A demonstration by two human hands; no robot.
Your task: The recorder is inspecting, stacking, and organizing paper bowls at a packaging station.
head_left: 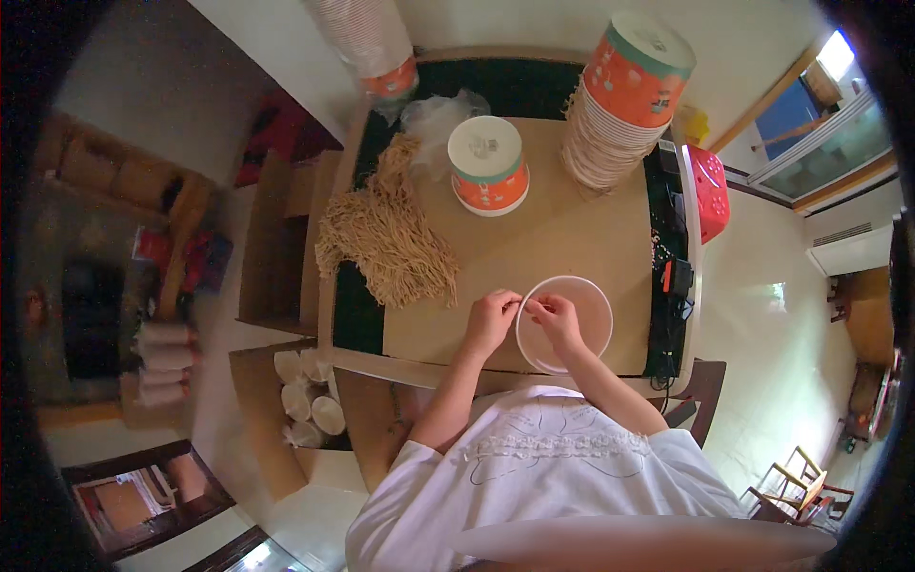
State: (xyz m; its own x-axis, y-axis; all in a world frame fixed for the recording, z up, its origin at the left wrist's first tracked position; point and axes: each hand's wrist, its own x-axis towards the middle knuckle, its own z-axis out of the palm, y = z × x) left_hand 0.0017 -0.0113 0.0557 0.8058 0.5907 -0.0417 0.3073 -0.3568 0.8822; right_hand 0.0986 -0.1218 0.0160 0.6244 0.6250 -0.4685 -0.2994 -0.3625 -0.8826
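Tan cords (396,243) lie leftmost. The left hand (492,322), fingers bent, is at the rim of the white bucket (596,319) on cardboard (562,246); the right hand (557,321) curls over its opening. How closed, holding what, I cannot tell.

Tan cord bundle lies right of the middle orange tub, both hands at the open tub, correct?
Not quite: the head view shows the tan cord bundle left of the middle orange tub. The left hand and right hand are at the open tub, as you said.
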